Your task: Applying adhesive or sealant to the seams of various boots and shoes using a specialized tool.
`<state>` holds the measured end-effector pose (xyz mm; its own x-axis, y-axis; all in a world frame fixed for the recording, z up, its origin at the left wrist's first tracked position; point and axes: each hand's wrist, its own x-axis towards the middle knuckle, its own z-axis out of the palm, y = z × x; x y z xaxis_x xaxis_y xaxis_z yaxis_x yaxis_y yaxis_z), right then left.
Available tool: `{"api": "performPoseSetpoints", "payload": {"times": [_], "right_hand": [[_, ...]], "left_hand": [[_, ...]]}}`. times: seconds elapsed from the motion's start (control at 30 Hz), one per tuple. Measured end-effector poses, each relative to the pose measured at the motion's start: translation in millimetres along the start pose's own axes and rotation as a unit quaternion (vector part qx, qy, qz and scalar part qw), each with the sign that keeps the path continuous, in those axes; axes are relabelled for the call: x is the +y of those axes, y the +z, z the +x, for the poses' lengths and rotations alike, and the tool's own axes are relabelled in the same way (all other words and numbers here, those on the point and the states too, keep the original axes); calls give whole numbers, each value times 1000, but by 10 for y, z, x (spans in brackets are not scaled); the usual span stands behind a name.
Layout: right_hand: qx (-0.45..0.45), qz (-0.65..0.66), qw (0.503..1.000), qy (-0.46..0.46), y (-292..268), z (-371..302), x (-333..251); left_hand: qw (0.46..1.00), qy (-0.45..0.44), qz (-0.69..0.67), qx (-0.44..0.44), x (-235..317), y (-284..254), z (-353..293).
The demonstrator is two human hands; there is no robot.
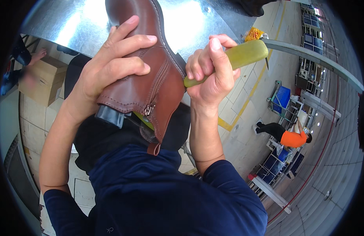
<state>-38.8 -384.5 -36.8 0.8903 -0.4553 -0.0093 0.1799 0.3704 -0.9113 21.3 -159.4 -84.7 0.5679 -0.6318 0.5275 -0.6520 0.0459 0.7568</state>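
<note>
A brown leather ankle boot (143, 84) lies across my lap and the table edge, its shaft toward me. It has a side zipper (157, 84) with a metal slider near the shaft's edge, and a pull loop (153, 148) on the rim. My left hand (117, 65) is wrapped over the boot, its spread fingers pressing on the leather. In my right hand (211, 72) is a yellow-green, rounded bar (248, 54), its narrow end next to the boot's side. A black glossy block (110, 116) sticks out by the shaft. Something yellow-green (144, 120) shows inside the opening.
A shiny metal table (64, 27) lies ahead. At left stand a cardboard box (42, 80) and part of another person. A curved grey rail (315, 59) runs at right, beside an orange-yellow bundle (254, 34). Farther right, a person in orange (292, 139) works near a blue bin (282, 98).
</note>
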Motion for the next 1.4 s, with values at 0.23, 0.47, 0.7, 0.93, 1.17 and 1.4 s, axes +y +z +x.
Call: {"api": "performPoseSetpoints", "payload": {"times": [0.23, 0.47, 0.7, 0.93, 1.17, 1.4], "right_hand": [[-14, -47, 998, -40, 183, -82, -73], [-20, -104, 985, 139, 230, 179, -109], [-52, -120, 990, 58, 944, 807, 278], [-111, -74, 991, 7, 1472, 1372, 390], [-293, -299, 902, -102, 1382, 1593, -65], [-218, -14, 962, -163, 67, 1408, -1220]], "left_hand": [[999, 8, 19, -29, 33, -137, 58], [999, -15, -8, -43, 56, -103, 38], [998, -10, -30, -52, 13, -189, -7], [999, -6, 29, -36, 174, -130, 175], [967, -7, 254, -29, 325, -43, 424], [953, -64, 263, -134, 153, -95, 1216]]}}
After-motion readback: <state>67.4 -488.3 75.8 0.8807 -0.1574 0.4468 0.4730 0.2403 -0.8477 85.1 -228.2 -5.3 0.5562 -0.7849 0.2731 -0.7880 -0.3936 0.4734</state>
